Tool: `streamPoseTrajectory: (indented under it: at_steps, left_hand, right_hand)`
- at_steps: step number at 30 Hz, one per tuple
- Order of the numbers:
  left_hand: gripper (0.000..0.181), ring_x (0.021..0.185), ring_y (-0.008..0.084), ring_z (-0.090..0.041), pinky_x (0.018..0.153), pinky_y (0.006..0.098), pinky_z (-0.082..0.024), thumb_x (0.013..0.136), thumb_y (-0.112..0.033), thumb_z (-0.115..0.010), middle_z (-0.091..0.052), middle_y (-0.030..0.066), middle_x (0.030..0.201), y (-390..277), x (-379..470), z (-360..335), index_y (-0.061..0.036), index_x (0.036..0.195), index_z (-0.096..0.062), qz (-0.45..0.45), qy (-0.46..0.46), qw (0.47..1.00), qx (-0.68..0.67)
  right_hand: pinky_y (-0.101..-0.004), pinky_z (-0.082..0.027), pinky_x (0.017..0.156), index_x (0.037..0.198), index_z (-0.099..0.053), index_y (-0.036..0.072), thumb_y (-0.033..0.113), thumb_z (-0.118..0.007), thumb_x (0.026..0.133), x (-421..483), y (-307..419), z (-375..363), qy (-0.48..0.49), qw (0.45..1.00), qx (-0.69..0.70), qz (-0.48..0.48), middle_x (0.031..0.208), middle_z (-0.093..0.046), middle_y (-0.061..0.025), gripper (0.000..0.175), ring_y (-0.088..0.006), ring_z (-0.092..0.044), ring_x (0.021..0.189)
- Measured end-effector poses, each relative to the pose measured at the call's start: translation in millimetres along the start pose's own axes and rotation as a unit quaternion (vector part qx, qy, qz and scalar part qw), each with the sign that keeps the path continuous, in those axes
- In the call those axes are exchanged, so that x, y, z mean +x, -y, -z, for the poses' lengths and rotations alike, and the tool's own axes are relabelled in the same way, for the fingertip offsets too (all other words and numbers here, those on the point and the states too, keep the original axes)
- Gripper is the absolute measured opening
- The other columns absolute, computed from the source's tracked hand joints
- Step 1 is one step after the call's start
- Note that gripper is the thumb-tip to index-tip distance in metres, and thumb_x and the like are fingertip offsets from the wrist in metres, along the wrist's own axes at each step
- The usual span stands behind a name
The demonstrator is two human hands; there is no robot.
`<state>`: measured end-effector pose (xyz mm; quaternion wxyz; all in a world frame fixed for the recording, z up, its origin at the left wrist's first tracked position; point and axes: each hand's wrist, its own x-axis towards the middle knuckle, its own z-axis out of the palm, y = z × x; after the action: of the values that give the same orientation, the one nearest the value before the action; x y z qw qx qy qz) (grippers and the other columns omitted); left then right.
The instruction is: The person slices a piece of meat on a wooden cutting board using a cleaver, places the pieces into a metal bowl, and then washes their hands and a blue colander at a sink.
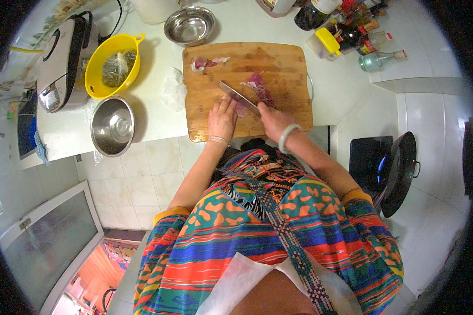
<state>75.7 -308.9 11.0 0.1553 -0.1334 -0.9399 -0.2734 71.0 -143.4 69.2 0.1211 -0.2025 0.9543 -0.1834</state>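
A wooden cutting board [216, 90] lies on the counter before me. My right hand [274, 120] grips a kitchen knife [238, 94], its blade slanting up and left across the board. Under and beside the blade is a slice of raw meat [241, 110], partly hidden. My left hand [222, 116] presses down with its fingertips close to the blade, touching the meat. Beyond the knife lies a larger piece of raw meat [260, 88]. A smaller piece with pale fat [201, 63] rests near the board's far left corner.
Left of the board are a crumpled plastic bag [173, 90], a steel bowl [98, 126] at the counter edge, a yellow colander [88, 80] and a rice cooker [59, 59]. Another steel bowl [173, 29] stands behind. Bottles [378, 61] crowd the back right; a wok [402, 177] is at right.
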Motion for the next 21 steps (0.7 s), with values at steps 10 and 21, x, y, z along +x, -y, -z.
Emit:
streamPoseTrajectory:
  at_steps: [10,21]
  left_hand:
    - [0.020,0.085,0.0286,-0.049,0.072,0.0347,-0.042,0.066,-0.007,-0.057,-0.052,0.0083,0.098,10,2,-6,-0.0043,0.086,-0.056,0.001,-0.052,0.997,-0.048]
    - [0.018,0.082,0.0276,-0.049,0.068,0.0355,-0.043,0.065,-0.007,-0.056,-0.050,0.0114,0.096,9,4,-5,-0.0030,0.082,-0.053,-0.019,-0.062,0.997,-0.050]
  right_hand:
    - [-0.0485,-0.039,0.058,0.093,-0.032,0.005,0.012,-0.044,0.077,17,0,14,0.057,0.997,0.042,-0.041,0.074,-0.052,-0.0239,0.021,-0.0412,-0.050,0.070]
    - [-0.0474,-0.042,0.061,0.095,-0.032,0.004,0.007,-0.039,0.075,48,40,4,0.098,0.993,-0.004,-0.063,0.077,-0.053,-0.0256,0.021,-0.0406,-0.052,0.074]
